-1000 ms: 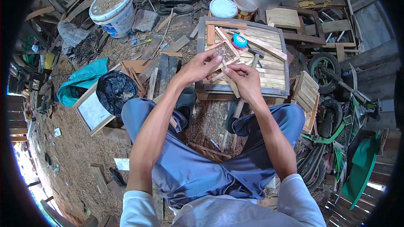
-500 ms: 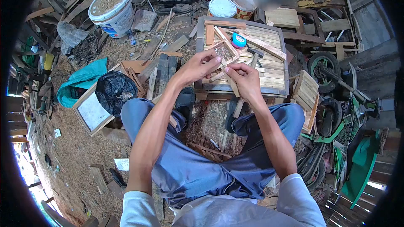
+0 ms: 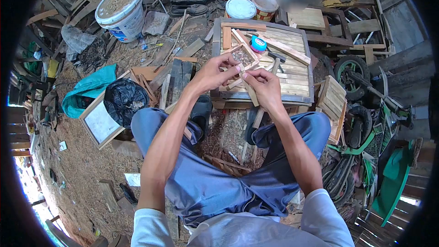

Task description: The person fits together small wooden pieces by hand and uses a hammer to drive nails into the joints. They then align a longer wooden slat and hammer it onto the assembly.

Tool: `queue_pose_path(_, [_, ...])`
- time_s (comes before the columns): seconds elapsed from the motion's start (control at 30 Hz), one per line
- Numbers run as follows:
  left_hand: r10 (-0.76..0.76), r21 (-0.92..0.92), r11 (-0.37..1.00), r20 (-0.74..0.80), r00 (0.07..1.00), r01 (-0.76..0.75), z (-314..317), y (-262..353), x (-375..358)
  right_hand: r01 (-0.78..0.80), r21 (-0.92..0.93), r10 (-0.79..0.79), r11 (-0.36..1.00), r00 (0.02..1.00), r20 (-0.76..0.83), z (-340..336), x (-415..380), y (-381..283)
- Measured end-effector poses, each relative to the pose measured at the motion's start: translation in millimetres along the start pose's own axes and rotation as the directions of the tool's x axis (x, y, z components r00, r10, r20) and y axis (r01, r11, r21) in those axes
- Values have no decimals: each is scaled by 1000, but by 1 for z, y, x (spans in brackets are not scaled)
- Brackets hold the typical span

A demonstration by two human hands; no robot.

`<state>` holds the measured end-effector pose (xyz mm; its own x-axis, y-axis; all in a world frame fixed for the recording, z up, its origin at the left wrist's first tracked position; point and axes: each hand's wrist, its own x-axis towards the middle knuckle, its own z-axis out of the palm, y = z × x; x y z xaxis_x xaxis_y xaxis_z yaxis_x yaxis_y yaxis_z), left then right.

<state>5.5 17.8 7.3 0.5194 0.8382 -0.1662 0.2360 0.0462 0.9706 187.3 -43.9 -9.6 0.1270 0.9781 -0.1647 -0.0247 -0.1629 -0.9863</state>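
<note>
Just above the near part of a slatted wooden table (image 3: 292,87), my left hand (image 3: 218,72) and my right hand (image 3: 264,87) are close together. A thin wooden strip (image 3: 251,95) slants down between them, its upper end pinched in my right fingers. My left fingers are closed at the strip's upper end; exactly what they grip is hidden. Just beyond my fingers is a small wooden frame (image 3: 249,54). A round blue and pink container (image 3: 258,44) sits past it, with a hammer (image 3: 277,57) to its right.
Wood strips (image 3: 292,53) lie on the table. Two tubs (image 3: 241,8) stand behind it. A large bucket (image 3: 120,13) and a black plastic bag (image 3: 124,101) are at left. A small motorbike (image 3: 366,132) and a slatted wooden piece (image 3: 333,103) are at right. Shavings cover the ground.
Both hands have shifted very slightly, with the strip still between them. The rest looks the same.
</note>
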Motion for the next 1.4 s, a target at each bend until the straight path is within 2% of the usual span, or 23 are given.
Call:
queue_pose_path(0.4, [-37, -56, 998, -61, 997, 33, -1, -12, 4, 36, 26, -36, 999, 999, 30, -1, 4, 3])
queue_pose_path(0.5, [-6, -79, 997, -82, 997, 0, -4, -14, 6, 17, -97, -16, 995, 1000, 9, -15, 12, 5])
queue_pose_path(0.6, [0, -75, 997, -98, 995, -7, -9, -15, 2, 50, -304, -90, 951, 989, -119, -42, 20, 1])
queue_pose_path(0.63, [-1, -70, 998, -101, 995, -6, -11, -16, -1, 52, -413, -143, 909, 970, -195, -53, 26, 5])
queue_pose_path(0.73, [114, 34, 993, -135, 984, -111, -15, -27, -5, -6, -573, -235, 819, 909, -345, -77, 36, 8])
queue_pose_path(0.83, [239, 179, 961, -169, 956, -209, -12, -34, -11, 3, -687, -336, 727, 874, -352, -91, 45, 27])
queue_pose_path(0.87, [227, 231, 955, -160, 961, -187, -13, -35, -13, -8, -722, -357, 692, 865, -352, -93, 47, 33])
queue_pose_path(0.97, [219, 343, 927, -154, 964, -155, -12, -36, -14, -29, -799, -401, 600, 854, -332, -100, 51, 49])
queue_pose_path(1.07, [289, 303, 924, -155, 945, -233, -10, -32, -14, -3, -871, -448, 490, 857, -255, -103, 52, 61])
queue_pose_path(1.17, [312, 316, 916, -177, 934, -246, -6, -30, -12, 113, -962, -695, 247, 713, -95, -77, 38, 44])
queue_pose_path(1.27, [360, 369, 889, -196, 912, -271, 1, -5, -22, 122, -871, -448, 476, 886, -120, -53, 29, 32])
queue_pose_path(1.4, [479, 382, 847, -250, 841, -369, -2, -2, -24, 8, -892, -334, 453, 929, -161, -46, 25, 39])
